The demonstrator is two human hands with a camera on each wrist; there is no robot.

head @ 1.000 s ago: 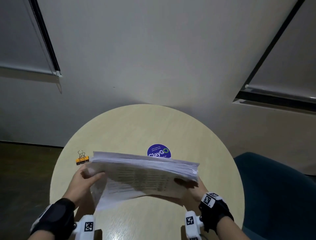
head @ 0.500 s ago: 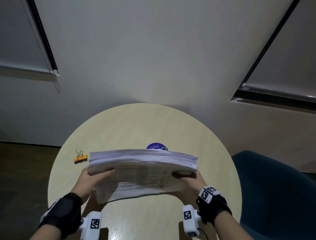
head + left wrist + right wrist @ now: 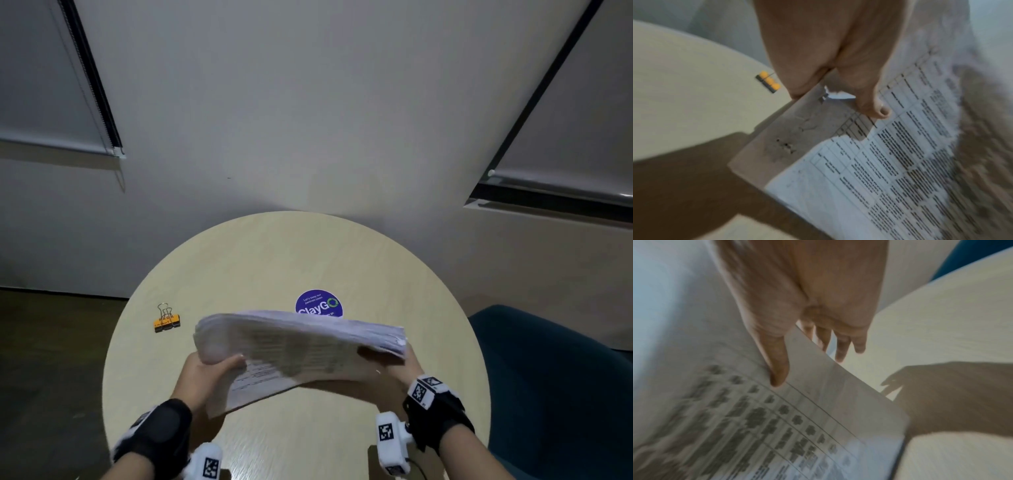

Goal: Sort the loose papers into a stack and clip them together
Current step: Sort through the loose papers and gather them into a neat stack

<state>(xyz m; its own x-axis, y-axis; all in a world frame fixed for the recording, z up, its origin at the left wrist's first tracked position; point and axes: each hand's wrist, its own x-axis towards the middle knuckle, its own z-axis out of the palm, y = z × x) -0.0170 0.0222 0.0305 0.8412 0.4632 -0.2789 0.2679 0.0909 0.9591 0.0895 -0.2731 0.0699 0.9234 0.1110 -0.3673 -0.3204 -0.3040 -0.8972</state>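
A thick stack of printed papers (image 3: 301,346) hangs tilted above the round table, blurred by motion. My left hand (image 3: 209,370) grips its left end, thumb on the printed face (image 3: 875,104) and fingers behind. My right hand (image 3: 394,370) holds the right end, thumb on the sheet (image 3: 777,366) and fingers behind the stack. The papers (image 3: 890,170) show table print in both wrist views, where the sheets (image 3: 756,426) fill the lower left. An orange binder clip (image 3: 166,321) lies on the table left of the stack, also seen as the clip (image 3: 769,82) past my left hand.
The pale round table (image 3: 274,260) carries a purple round sticker (image 3: 319,304) just behind the stack. A dark blue chair (image 3: 555,377) stands at the right. Dark floor (image 3: 51,359) lies to the left, and a grey wall rises behind.
The stack has shifted right and tilted, its left end now dipping lower. Both hands kept their hold and moved with it. The clip has not moved.
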